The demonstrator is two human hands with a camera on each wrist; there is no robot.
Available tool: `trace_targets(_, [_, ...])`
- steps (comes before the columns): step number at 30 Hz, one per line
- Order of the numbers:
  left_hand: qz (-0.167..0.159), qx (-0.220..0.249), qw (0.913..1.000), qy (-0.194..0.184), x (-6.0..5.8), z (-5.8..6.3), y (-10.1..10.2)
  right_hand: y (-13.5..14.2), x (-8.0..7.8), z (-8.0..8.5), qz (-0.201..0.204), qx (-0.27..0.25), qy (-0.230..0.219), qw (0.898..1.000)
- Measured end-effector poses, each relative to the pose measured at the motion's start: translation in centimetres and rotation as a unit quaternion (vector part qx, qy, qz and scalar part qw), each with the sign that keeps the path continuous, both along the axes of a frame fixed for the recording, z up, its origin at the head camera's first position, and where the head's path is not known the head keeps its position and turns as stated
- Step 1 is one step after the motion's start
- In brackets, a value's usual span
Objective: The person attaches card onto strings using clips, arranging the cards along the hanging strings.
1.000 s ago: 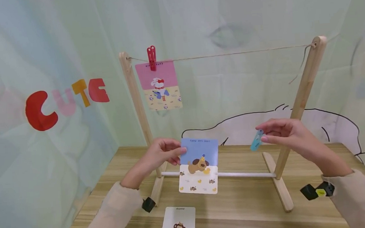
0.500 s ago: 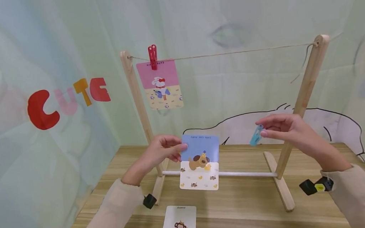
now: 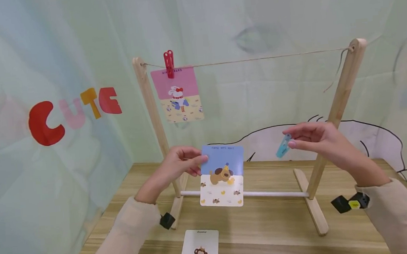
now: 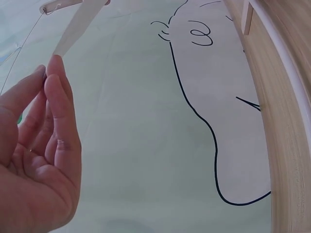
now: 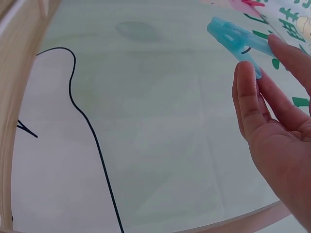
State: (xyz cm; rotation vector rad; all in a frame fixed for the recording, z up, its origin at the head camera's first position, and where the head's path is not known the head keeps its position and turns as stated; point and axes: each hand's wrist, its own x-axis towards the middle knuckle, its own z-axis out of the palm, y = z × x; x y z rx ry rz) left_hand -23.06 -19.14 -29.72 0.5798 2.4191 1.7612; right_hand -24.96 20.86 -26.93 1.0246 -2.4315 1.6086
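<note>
My left hand pinches the left edge of a blue and white card with a brown dog on it, holding it upright above the table. In the left wrist view the card shows nearly edge-on between thumb and fingertips. My right hand pinches a light blue clothespin by its handle end, to the right of the card and below the string. The right wrist view shows the clothespin between thumb and fingers. A red clothespin clips a pink and yellow rabbit card to the string.
The string spans a wooden frame with a left post and a right post, joined low by a white rod. A monkey card lies on the wooden table. A printed curtain hangs behind.
Both hands have risen slightly, the left with the dog card and the right with the light blue clothespin. The hanging rabbit card and the monkey card stay in place.
</note>
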Motion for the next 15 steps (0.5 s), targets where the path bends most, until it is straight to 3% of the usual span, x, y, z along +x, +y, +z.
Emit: trace_targets(15, [0.014, 0.011, 0.9998, 0.001, -0.6, 1.1, 0.6, -0.4, 0.1, 1.0, -0.018, 0.014, 0.009, 1.000])
